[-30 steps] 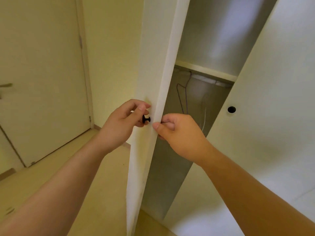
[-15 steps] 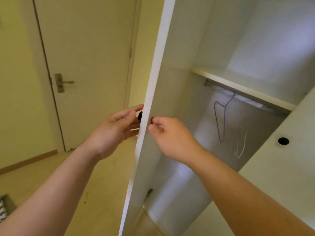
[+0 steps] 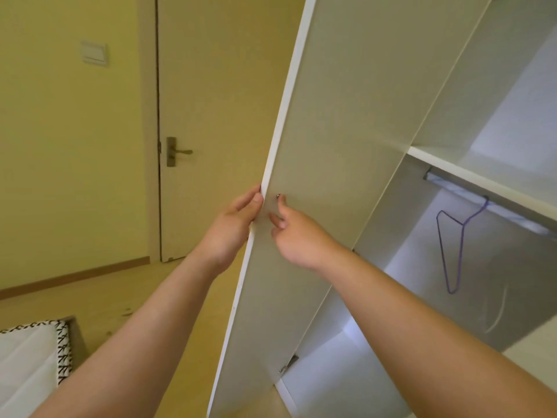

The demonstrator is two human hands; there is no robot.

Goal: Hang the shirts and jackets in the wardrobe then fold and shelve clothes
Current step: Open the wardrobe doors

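Two hands meet at the open wardrobe door (image 3: 331, 131): the left hand (image 3: 235, 224) grips its edge, fingers hidden behind; the right hand (image 3: 297, 236) holds nothing, forefinger out, apparently touching a small screw (image 3: 278, 195) on the inner face. A purple hanger (image 3: 442, 251) hangs on the rail (image 3: 452, 188) inside

Both bare forearms reach up and forward, hands close together.
Left hand (image 3: 235, 221) grips the edge of the wardrobe door (image 3: 331, 146), thumb on the near side, fingers hidden behind it. Right hand (image 3: 298, 236), just beside the left, back toward camera, has its index fingertip on the door's inner face, other fingers loosely curled.
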